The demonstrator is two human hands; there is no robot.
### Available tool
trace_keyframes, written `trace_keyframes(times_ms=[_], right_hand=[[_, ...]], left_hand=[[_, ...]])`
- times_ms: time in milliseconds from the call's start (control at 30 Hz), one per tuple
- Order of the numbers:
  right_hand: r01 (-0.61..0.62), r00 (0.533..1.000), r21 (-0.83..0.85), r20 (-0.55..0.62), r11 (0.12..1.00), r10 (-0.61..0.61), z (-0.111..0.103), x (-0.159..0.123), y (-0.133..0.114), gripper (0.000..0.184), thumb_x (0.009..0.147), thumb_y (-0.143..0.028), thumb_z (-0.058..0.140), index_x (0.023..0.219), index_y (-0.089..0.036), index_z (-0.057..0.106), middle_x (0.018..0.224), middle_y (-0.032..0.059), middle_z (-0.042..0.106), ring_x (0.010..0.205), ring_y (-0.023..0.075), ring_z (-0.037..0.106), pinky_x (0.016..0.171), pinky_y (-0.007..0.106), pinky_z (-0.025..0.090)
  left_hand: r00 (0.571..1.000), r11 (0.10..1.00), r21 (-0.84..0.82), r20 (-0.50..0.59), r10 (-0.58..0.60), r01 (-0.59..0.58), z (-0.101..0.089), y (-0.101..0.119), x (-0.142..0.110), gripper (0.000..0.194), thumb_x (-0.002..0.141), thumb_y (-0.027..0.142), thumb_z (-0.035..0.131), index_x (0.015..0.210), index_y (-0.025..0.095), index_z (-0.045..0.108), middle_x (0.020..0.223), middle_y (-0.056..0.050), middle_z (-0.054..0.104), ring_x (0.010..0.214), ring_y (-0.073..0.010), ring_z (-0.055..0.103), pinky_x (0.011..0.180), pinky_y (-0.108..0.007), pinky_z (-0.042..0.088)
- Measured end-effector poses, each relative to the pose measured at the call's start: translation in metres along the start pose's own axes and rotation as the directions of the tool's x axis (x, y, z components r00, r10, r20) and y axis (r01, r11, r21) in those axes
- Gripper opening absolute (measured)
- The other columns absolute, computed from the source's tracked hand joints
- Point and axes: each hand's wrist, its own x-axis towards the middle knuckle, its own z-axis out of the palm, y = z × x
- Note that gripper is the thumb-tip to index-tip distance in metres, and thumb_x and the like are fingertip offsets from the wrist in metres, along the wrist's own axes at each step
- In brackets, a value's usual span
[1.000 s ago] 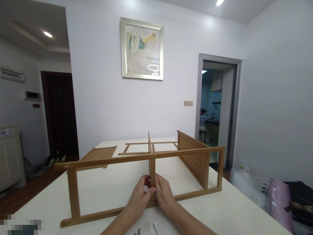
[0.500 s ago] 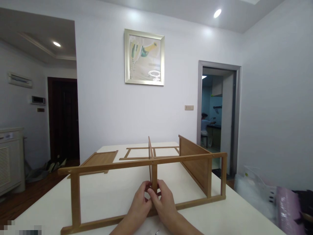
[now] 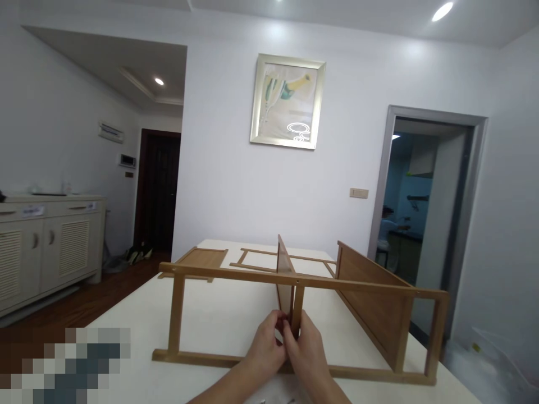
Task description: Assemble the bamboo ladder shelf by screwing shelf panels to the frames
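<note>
A wooden side frame (image 3: 227,273) stands on its long edge on the white table (image 3: 210,325). Its middle crossbar (image 3: 298,306) meets a wooden shelf panel (image 3: 285,264) that stands upright behind it. My right hand (image 3: 309,345) is closed around the lower part of this crossbar. Close beside it, my left hand (image 3: 267,348) has its fingertips pinched together at the panel's lower edge; what they hold is hidden. A second, larger wooden panel (image 3: 373,306) joins the frame at the right. Small metal pieces (image 3: 290,400) lie at the bottom edge of view, partly cut off.
Another wooden panel (image 3: 206,258) lies at the table's far left, and a second wooden frame (image 3: 256,270) lies flat behind the shelf panel. A white cabinet (image 3: 76,241) stands at left. Through the doorway at right a person (image 3: 386,230) is visible. Clear plastic wrapping (image 3: 475,359) sits at lower right.
The view has turned left, so everything appears shifted rightward. Both hands stay at the middle crossbar, with the fingers only slightly moved.
</note>
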Motion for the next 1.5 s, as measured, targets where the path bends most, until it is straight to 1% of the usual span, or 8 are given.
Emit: trace_keyframes(times_ms=[100, 500, 700, 933, 1167, 1267, 1367, 1500], right_hand=[[0.000, 1.000, -0.015, 0.022, 1.000, 0.000, 0.000, 0.002, 0.002, 0.017, 0.086, -0.037, 0.053, 0.084, -0.022, 0.060, 0.074, 0.0042, 0.068, 0.066, 0.0215, 0.064, 0.061, 0.030, 0.047], [0.017, 0.999, 0.034, 0.041, 0.999, -0.018, -0.005, 0.007, -0.004, 0.027, 0.082, -0.045, 0.055, 0.085, -0.021, 0.067, 0.075, 0.0073, 0.073, 0.068, 0.0256, 0.067, 0.063, 0.033, 0.051], [0.005, 0.999, 0.076, 0.052, 0.997, -0.009, -0.003, 0.005, 0.001, 0.024, 0.084, -0.042, 0.056, 0.088, -0.020, 0.065, 0.077, 0.0064, 0.072, 0.069, 0.0238, 0.066, 0.065, 0.032, 0.051], [-0.003, 0.997, 0.124, 0.073, 0.992, -0.006, 0.005, -0.001, 0.010, 0.027, 0.089, -0.045, 0.053, 0.097, -0.020, 0.060, 0.084, 0.0058, 0.069, 0.074, 0.0215, 0.064, 0.068, 0.031, 0.050], [0.037, 0.998, 0.120, 0.040, 0.992, -0.042, 0.009, -0.008, 0.009, 0.023, 0.092, -0.041, 0.051, 0.097, -0.020, 0.058, 0.084, 0.0044, 0.065, 0.075, 0.0191, 0.061, 0.070, 0.029, 0.049], [0.054, 0.996, 0.132, 0.058, 0.990, -0.062, 0.007, -0.009, 0.007, 0.024, 0.093, -0.040, 0.052, 0.104, -0.019, 0.058, 0.088, 0.0045, 0.065, 0.079, 0.0186, 0.061, 0.072, 0.029, 0.049], [0.090, 0.990, 0.176, 0.088, 0.980, -0.106, 0.003, -0.011, 0.006, 0.027, 0.095, -0.040, 0.051, 0.112, -0.020, 0.057, 0.097, 0.0057, 0.065, 0.087, 0.0188, 0.061, 0.077, 0.030, 0.049], [0.130, 0.986, 0.207, 0.071, 0.970, -0.148, 0.000, -0.012, 0.006, 0.026, 0.100, -0.039, 0.040, 0.105, -0.022, 0.058, 0.095, 0.0050, 0.064, 0.086, 0.0181, 0.060, 0.079, 0.030, 0.048]], left_hand=[[0.999, 0.999, 0.038, -0.025, 0.025, -0.024, 0.001, -0.001, 0.000, 0.017, 0.076, 0.017, 0.060, 0.092, 0.019, 0.056, 0.090, -0.007, 0.066, 0.081, -0.0176, 0.061, 0.059, -0.024, 0.049], [0.995, 0.994, 0.105, -0.097, 0.033, -0.023, 0.004, -0.016, 0.001, 0.024, 0.075, 0.017, 0.063, 0.097, 0.021, 0.055, 0.089, -0.005, 0.066, 0.078, -0.0172, 0.060, 0.063, -0.026, 0.047], [0.995, 0.995, 0.102, -0.094, 0.025, -0.016, 0.004, -0.013, 0.000, 0.026, 0.074, 0.021, 0.065, 0.098, 0.020, 0.055, 0.088, -0.005, 0.066, 0.075, -0.0171, 0.060, 0.062, -0.026, 0.048], [0.996, 0.995, 0.097, -0.087, 0.029, -0.021, 0.002, -0.010, -0.001, 0.030, 0.073, 0.021, 0.067, 0.100, 0.019, 0.057, 0.094, -0.007, 0.066, 0.083, -0.0194, 0.062, 0.068, -0.028, 0.052], [0.999, 0.998, 0.055, -0.044, 0.022, -0.019, -0.003, -0.002, -0.004, 0.030, 0.076, 0.019, 0.062, 0.105, 0.016, 0.057, 0.101, -0.010, 0.067, 0.086, -0.0204, 0.066, 0.070, -0.031, 0.056], [0.996, 0.998, 0.031, -0.063, 0.058, -0.056, -0.003, -0.003, -0.007, 0.040, 0.075, 0.020, 0.065, 0.113, 0.017, 0.056, 0.111, -0.011, 0.065, 0.096, -0.0228, 0.066, 0.076, -0.033, 0.058], [0.989, 0.994, -0.011, -0.097, 0.111, -0.112, -0.002, -0.005, -0.009, 0.058, 0.076, 0.023, 0.066, 0.130, 0.019, 0.049, 0.132, -0.013, 0.057, 0.118, -0.0259, 0.058, 0.088, -0.037, 0.057], [0.994, 0.995, -0.043, -0.065, 0.091, -0.094, -0.003, -0.006, -0.011, 0.066, 0.082, 0.031, 0.063, 0.144, 0.024, 0.040, 0.151, -0.013, 0.041, 0.135, -0.0279, 0.045, 0.092, -0.038, 0.057]])
